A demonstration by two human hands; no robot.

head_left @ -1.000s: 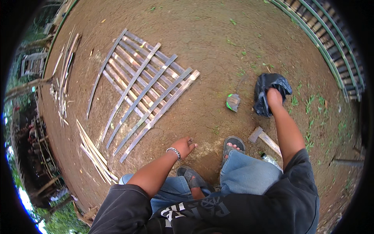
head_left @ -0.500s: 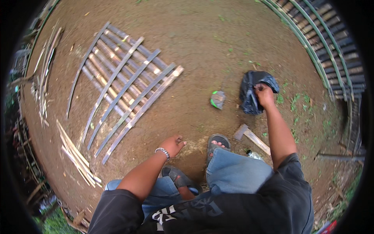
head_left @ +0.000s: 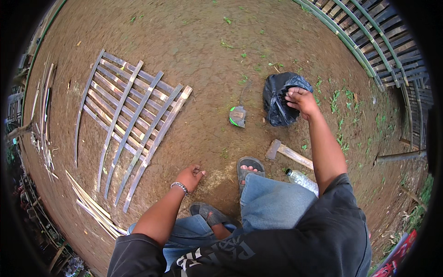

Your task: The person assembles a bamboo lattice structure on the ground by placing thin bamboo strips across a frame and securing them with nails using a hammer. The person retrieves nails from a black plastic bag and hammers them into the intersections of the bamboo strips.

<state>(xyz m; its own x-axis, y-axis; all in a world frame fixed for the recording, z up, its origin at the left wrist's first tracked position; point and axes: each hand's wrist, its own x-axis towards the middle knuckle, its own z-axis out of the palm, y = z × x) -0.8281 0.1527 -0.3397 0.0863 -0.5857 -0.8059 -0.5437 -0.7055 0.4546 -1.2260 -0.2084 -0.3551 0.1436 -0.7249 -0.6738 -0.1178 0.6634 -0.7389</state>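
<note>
While the left hand [head_left: 189, 179] hangs over bare dirt, the right hand [head_left: 302, 101] is at the mouth of the black plastic bag [head_left: 276, 99], which sits on the ground just beyond its fingertips. Right fingers: bent, thumb close in, tips overlapping the bag's opening; can't tell from here if they pinch anything. Left fingers: loosely curled, thumb near the index; can't tell if they hold something.

Count: one bag, one green-edged tape measure [head_left: 237, 116] left of it, one hammer [head_left: 291, 153] with a wooden handle nearer the person, one clear bottle [head_left: 303, 181] beside the right leg, two sandals [head_left: 250, 169], one bamboo lattice panel [head_left: 137, 122] with five long curved slats, two groups of loose strips [head_left: 94, 207].

Versus one second ago: right hand was sunk wrist-deep in the bag; now its fingers show at the opening.
</note>
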